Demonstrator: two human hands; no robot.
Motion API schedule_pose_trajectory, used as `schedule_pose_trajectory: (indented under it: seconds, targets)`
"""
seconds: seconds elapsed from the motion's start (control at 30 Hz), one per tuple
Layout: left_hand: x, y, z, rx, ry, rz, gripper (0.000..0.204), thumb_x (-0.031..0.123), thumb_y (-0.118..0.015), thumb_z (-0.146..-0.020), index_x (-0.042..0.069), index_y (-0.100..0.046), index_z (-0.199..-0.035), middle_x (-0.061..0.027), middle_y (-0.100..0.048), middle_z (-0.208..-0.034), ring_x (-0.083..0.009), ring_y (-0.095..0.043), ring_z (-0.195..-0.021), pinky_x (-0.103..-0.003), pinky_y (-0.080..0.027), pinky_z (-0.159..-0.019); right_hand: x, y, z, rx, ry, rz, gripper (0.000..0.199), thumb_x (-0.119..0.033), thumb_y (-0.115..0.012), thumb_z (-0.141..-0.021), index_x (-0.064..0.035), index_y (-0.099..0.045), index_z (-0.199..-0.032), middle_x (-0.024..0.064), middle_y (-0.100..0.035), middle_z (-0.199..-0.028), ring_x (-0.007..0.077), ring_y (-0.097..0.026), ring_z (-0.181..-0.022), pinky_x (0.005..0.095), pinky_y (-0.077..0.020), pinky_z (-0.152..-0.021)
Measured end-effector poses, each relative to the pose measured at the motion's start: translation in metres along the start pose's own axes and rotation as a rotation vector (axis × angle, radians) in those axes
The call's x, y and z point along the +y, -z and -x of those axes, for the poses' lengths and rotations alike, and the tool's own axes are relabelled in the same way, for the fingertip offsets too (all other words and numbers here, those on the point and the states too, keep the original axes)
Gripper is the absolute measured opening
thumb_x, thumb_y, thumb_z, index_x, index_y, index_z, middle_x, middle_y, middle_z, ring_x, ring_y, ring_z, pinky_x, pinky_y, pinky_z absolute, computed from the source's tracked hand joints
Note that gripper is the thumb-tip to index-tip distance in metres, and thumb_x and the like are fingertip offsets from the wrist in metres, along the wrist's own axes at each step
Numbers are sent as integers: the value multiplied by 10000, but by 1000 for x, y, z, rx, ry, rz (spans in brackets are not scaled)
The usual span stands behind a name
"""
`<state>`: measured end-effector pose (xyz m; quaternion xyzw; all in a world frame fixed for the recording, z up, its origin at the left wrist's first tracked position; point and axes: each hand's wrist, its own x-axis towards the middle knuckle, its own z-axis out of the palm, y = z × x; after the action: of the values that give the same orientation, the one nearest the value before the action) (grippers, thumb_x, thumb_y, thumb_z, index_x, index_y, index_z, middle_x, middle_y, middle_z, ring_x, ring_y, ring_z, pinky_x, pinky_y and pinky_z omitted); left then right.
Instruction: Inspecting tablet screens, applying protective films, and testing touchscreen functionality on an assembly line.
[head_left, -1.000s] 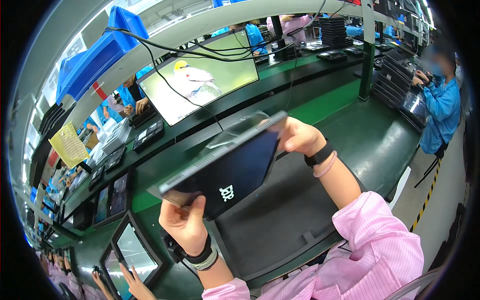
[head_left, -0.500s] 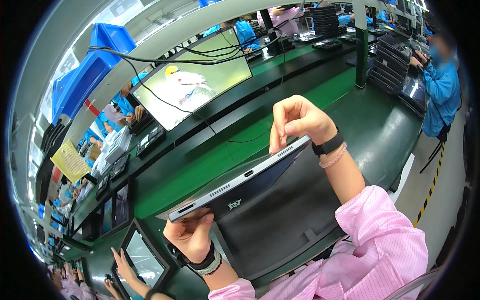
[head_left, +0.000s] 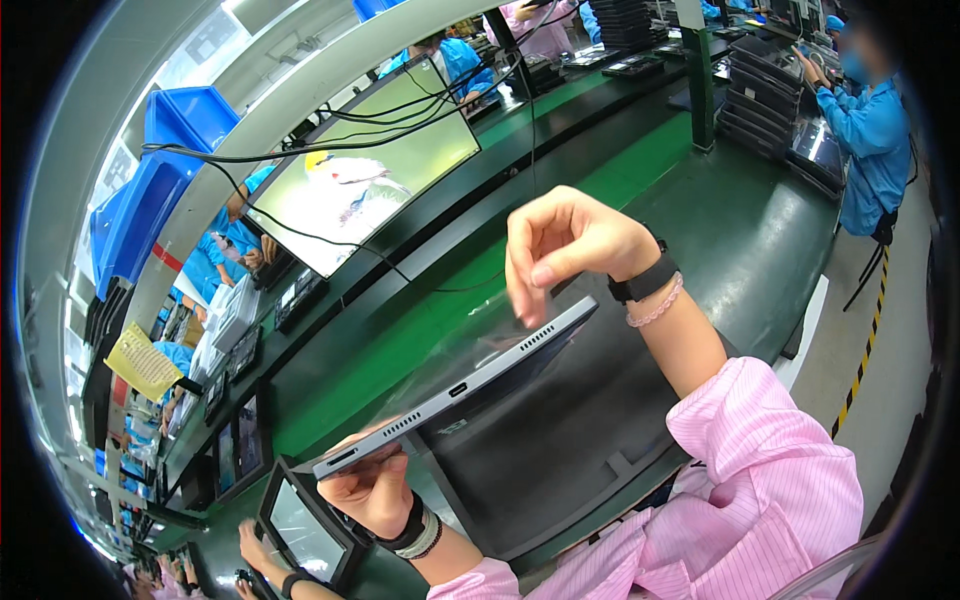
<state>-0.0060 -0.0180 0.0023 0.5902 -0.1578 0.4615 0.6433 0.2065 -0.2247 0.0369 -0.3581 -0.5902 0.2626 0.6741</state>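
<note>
My left hand [head_left: 372, 495] is closed around the lower left end of a thin silver-edged tablet [head_left: 455, 392]. The tablet is tilted, with the edge that carries speaker slots and a port facing up at me. Along its far side a loose sheet of clear film [head_left: 440, 362] sticks out and catches the light. My right hand [head_left: 580, 235] hangs over the tablet's right end with bent fingers, its thumb apart from them and its fingertips by the film. Any contact there is unclear. Beneath the tablet lies a black tray [head_left: 570, 440].
Beyond stands a monitor [head_left: 360, 180] with a bird picture, crossed by hanging black cables [head_left: 300, 150]. A framed screen [head_left: 300, 520] and another person's hand [head_left: 258, 548] are at lower left. Stacked black trays [head_left: 755, 100] stand by a person in blue [head_left: 870, 150] at far right.
The tablet and my left hand have shifted a little left and down in the picture. My right fingers have lifted off the tablet's edge, and the film stands out more.
</note>
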Motion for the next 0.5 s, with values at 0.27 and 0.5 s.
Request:
schedule_pose_trajectory:
  seconds: [0.27, 0.5]
  targets:
    - [2, -20, -14, 113, 105, -159, 327, -99, -628, -634, -44, -546, -946, -80, -584, -862, -115, -540, -739, -216, -418, -670, -36, -19, 5, 240, 82, 347, 103, -50, -603, -742, 7, -525, -707, 107, -571, -729, 151, -540, -676, 246, -434, -601]
    - [0, -27, -7, 90, -37, -312, 286, -80, -623, -680, -48, -538, -951, -89, -592, -768, -100, -530, -635, -188, -406, -591, -23, -12, -2, 369, 150, 171, 214, -184, -528, -797, -7, -478, -906, 90, -526, -846, 166, -536, -814, 312, -468, -716]
